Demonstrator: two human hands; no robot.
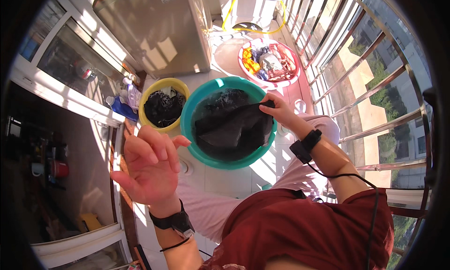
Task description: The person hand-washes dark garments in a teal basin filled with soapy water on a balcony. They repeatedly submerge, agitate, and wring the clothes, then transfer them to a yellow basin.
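In front of me on the tiled floor stands a large teal basin (189, 150) with dark water in it. A black cloth (229, 129) hangs over the water, its upper right corner pinched in my right hand (280, 111) at the basin's right rim. The rest of the cloth spreads down into the basin, partly under water. My left hand (152, 164) is raised to the lower left of the basin, palm up with fingers apart and bent, holding nothing.
A yellow basin (147, 91) of dark clothes stands left of the teal one. Beyond, to the right, is a pink-and-white basin (297, 66) of colourful clothes. Bottles (123, 106) stand by the left window frame. Metal railings (375, 91) line the right; a yellow hose (228, 16) lies at the back.
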